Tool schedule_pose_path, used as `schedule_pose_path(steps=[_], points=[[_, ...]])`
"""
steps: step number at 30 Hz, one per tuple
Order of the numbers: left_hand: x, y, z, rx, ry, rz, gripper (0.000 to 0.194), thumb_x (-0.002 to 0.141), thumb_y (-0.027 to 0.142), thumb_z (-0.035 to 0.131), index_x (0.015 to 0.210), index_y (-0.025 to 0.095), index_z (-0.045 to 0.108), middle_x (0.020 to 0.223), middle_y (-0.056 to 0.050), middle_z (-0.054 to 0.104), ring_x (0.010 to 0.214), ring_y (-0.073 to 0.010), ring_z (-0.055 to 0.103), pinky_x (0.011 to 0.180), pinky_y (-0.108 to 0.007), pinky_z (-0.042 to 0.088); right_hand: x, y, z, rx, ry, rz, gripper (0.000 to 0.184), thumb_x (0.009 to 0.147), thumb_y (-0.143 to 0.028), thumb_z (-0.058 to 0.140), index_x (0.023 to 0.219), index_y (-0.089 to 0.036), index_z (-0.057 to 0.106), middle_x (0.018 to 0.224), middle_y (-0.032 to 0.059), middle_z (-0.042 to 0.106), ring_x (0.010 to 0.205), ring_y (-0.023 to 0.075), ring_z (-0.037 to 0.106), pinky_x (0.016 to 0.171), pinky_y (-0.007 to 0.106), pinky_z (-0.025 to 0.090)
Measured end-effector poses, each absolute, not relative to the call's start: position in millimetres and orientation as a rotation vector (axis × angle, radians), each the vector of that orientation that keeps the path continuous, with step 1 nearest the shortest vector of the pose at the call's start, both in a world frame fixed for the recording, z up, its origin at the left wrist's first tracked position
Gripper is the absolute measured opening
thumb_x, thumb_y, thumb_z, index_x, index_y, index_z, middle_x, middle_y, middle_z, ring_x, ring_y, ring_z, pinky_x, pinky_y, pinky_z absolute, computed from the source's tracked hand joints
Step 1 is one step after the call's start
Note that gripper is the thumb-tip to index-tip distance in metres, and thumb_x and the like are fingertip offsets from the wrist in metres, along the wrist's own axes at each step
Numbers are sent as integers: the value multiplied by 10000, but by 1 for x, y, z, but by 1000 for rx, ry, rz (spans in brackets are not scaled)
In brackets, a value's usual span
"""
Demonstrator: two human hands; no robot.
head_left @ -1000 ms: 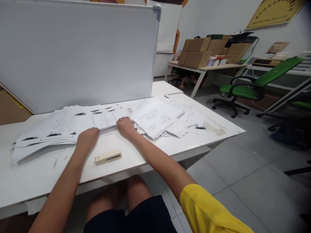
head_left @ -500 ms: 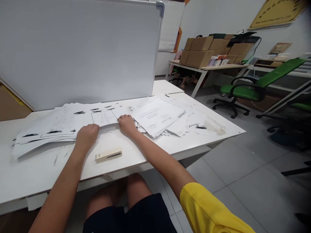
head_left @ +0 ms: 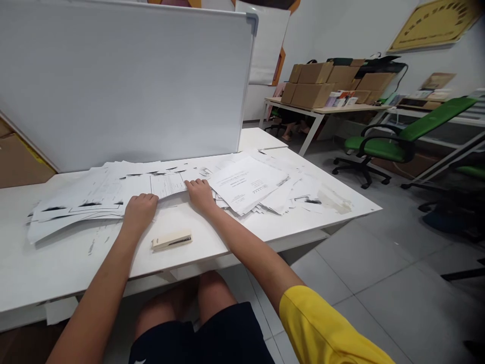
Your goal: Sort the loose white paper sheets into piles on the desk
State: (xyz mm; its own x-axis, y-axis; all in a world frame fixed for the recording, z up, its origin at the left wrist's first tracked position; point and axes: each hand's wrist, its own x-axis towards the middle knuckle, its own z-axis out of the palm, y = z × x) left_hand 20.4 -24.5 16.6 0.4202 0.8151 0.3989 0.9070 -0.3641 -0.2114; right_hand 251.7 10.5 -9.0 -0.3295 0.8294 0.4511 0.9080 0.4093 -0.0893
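Between my two hands lies a printed sheet of paper (head_left: pixel 166 185) with a black-lined box on it. My left hand (head_left: pixel 141 211) is closed on its near left edge, beside a fanned pile of papers (head_left: pixel 83 197). At its right edge my right hand (head_left: pixel 200 194) has its fingers curled over the paper; the fingertips are partly hidden. To the right of that hand spreads a second, untidy pile of papers (head_left: pixel 246 184). A cream stapler (head_left: pixel 172 240) rests on the table in front of my hands, touched by neither.
A large whiteboard (head_left: pixel 125 86) stands upright along the back of the white table (head_left: pixel 215 242). Behind its left end is a cardboard box (head_left: pixel 20 162). Farther off are a table with stacked cartons (head_left: pixel 312 96), a green chair (head_left: pixel 382 146) and a seated person's legs (head_left: pixel 291 129).
The camera view has shifted slightly, so the scene sits a little differently in the frame. Both hands keep their hold on the sheet, with hardly any movement.
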Motion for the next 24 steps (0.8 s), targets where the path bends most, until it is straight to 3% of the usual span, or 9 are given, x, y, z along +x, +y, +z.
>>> schedule_pose_path(steps=[5, 8, 13, 19, 24], points=[[20, -28, 20, -2201, -1533, -357, 280, 818, 112, 452, 847, 184, 721, 730, -148, 686, 708, -302, 637, 741, -414, 425, 250, 8, -9, -1389, -2200, -273, 559, 948, -17, 372, 1492, -93, 473, 1291, 174, 683, 1168, 288, 568, 1057, 412, 343], [20, -33, 23, -2128, -1614, -336, 285, 886, 218, 460, 926, 176, 739, 752, -151, 702, 688, -310, 637, 704, -406, 419, 251, 8, -7, -1401, -2226, -249, 559, 911, 25, 381, 1430, -102, 544, 1235, 159, 706, 1126, 280, 584, 1065, 394, 354], [18, -42, 28, -2081, -1693, -428, 420, 956, 374, 464, 1250, 181, 693, 977, -151, 752, 860, -321, 685, 800, -396, 448, 255, 11, -4, -1401, -2257, -205, 601, 817, 100, 382, 1322, -101, 640, 1098, 137, 740, 1021, 269, 601, 1011, 363, 398], [1, -42, 37, -1987, -1798, -521, 523, 950, 292, 416, 1404, 105, 593, 1203, -200, 722, 1263, -353, 609, 1066, -468, 407, 261, 14, -1, -1363, -2179, -158, 613, 833, 96, 367, 1321, -130, 661, 1162, 124, 744, 1056, 263, 599, 995, 353, 426], [-27, -40, 44, -1633, -2363, -736, 636, 889, 406, 508, 1438, 89, 555, 1263, -239, 699, 1184, -448, 642, 955, -578, 491, 265, 15, 0, -1348, -2139, -100, 633, 844, 91, 345, 1344, -131, 662, 1241, 118, 737, 1104, 251, 610, 1087, 361, 412]])
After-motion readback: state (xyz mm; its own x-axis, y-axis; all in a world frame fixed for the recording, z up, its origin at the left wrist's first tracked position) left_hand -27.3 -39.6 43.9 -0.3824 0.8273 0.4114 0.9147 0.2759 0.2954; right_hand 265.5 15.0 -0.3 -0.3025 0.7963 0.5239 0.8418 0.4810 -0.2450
